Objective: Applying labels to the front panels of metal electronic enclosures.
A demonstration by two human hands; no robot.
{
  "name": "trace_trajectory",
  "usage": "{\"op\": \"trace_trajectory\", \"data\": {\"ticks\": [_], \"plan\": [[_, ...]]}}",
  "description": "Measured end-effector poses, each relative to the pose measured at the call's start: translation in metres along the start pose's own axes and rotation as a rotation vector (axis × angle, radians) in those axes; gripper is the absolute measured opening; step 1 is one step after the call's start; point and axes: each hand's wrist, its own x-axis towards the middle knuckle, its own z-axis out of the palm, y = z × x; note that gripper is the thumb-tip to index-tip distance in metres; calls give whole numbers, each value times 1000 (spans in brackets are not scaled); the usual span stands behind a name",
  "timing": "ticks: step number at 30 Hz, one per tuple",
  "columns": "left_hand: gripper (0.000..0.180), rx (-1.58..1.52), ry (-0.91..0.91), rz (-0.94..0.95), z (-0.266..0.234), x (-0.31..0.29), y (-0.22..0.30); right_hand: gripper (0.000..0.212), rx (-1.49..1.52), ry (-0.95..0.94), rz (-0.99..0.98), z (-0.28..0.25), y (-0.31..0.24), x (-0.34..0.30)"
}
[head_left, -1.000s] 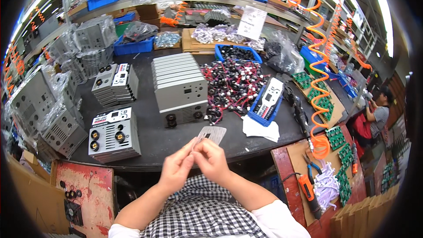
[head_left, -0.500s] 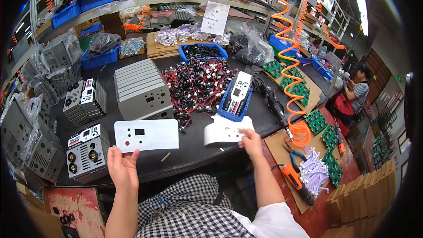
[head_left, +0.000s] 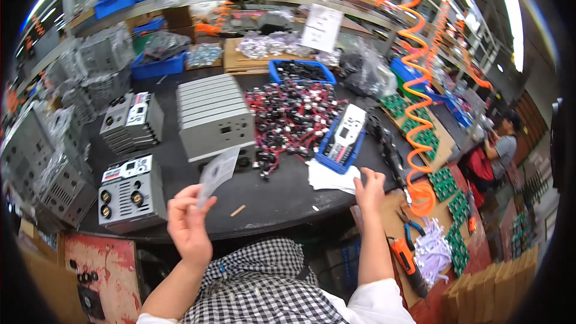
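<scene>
In my left hand (head_left: 191, 219), a thin white panel sheet (head_left: 219, 171) is pinched between thumb and fingers. The sheet is turned nearly edge-on and slants up toward the grey housings. My right hand (head_left: 370, 192) is at the right edge of a small pile of white sheets (head_left: 329, 177); its fingers are bent and apart, with nothing visible in them. Above that pile lies a blue tray (head_left: 330, 167) with printed black-and-white panel labels (head_left: 348, 132) in it. A row of grey metal housings (head_left: 213, 114) stands beyond my left hand.
Grey housings with labels (head_left: 129, 171) stand at left. Small wired parts (head_left: 294, 114) heap mid-table behind a blue bin (head_left: 303, 78). An orange coiled hose (head_left: 414, 114) hangs at right, near green circuit boards (head_left: 444, 186), pliers (head_left: 409, 228) and an orange-black power tool (head_left: 408, 264). A person (head_left: 501, 144) works at far right.
My left hand has tipped the sheet from flat-facing to nearly edge-on. The right hand has come up off the curled sheets, which now lie flatter. The whole view has shifted.
</scene>
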Motion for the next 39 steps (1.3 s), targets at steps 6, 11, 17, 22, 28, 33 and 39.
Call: {"op": "trace_trajectory", "data": {"ticks": [6, 11, 17, 22, 28, 33, 39], "plan": [[14, 389, -201, 344, 14, -4, -16, 16, 1059, -441, -303, -31, -158, -60], [30, 497, -228, 470, 5, -3, -22, 11, 1437, -620, -21, -14, -212, -82], [49, 647, 130, 264, -33, 26, -24, 7, 1155, -444, -468, 6, -208, -47], [10, 138, 135, -362, -70, 63, -62, 9, 1106, -486, -522, 29, -190, -11], [13, 382, 142, -32, -65, 83, -96, 11, 1062, -344, -453, 76, -194, 23], [10, 600, 194, 110, -55, 97, -102, 12, 1177, -327, -268, 119, -199, 36], [12, 577, 211, 87, -57, 100, -108, 12, 1283, -396, -198, 132, -203, 39]]}}
